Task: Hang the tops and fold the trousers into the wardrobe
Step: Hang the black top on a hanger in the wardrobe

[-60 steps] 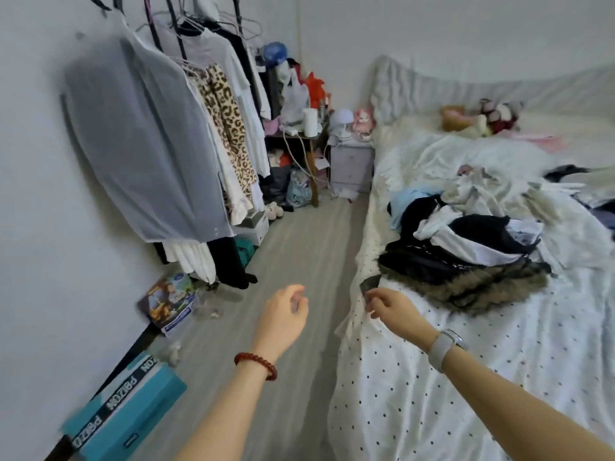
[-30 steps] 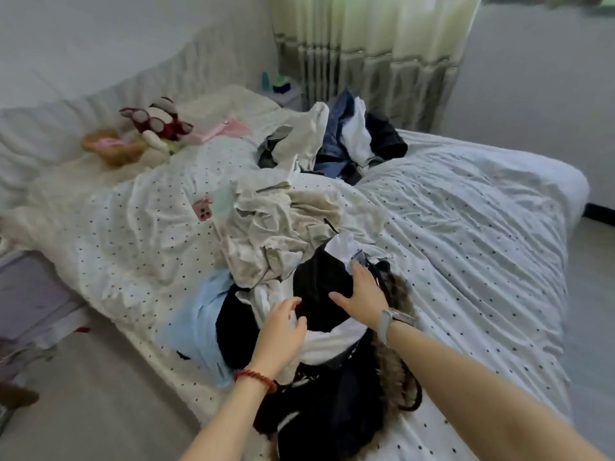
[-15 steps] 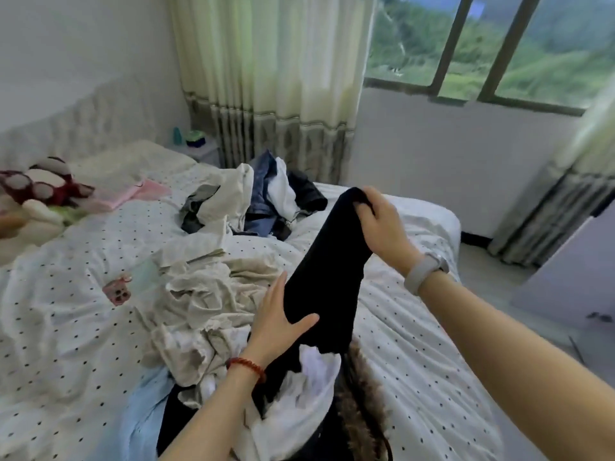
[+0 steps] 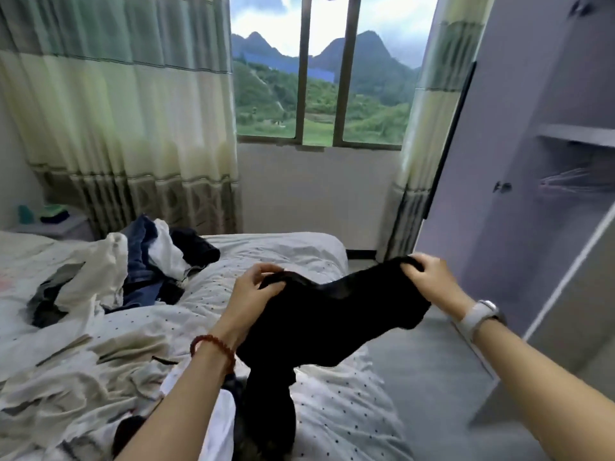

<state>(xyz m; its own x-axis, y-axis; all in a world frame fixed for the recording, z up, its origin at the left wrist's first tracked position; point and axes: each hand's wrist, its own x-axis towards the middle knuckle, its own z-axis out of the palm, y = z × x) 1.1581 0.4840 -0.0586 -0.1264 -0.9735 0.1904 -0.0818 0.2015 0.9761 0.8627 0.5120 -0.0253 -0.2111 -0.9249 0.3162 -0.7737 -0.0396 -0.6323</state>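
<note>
Left hand (image 4: 250, 291) pinches one end of the black garment's (image 4: 326, 314) upper edge, fingers (image 4: 266, 271) curled over it. The garment spans rightward above the bed (image 4: 332, 410), its long axis running hand to hand, the rest trailing below. Right hand (image 4: 429, 277) grips the other end, nearer the open wardrobe (image 4: 519, 161). Top or trousers: probably trousers, though unclear.

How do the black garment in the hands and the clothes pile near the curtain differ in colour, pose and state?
The black garment is one dark piece; the clothes pile mixes white, blue and dark items. The garment is lifted above the bed, stretched between the left hand and right hand; the pile lies crumpled and untouched. Both are unfolded.
</note>
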